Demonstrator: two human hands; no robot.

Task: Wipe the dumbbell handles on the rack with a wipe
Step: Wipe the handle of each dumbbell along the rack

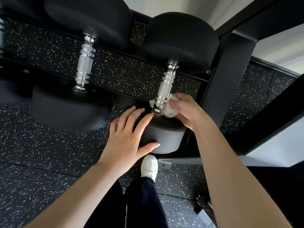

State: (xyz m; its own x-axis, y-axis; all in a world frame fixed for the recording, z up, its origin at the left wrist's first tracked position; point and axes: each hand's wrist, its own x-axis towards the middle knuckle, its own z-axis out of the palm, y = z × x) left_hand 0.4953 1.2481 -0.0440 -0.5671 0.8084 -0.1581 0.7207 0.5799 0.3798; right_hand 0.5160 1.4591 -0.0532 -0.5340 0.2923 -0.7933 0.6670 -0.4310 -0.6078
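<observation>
- Wipe (169, 109), white and crumpled, pinched in the right hand (185, 111), pressed against the near end of the right dumbbell's handle (164, 89) at 3 o'clock of centre.
- Left hand (126, 137), grip spread flat, rests on that dumbbell's near head (164, 137).
- Rack (228, 76) upright stands at 3 o'clock of the handle.

White wipe (169, 111); chrome knurled handle (165, 89); black dumbbell heads (166, 137); white-speckled black floor (41, 145).
</observation>
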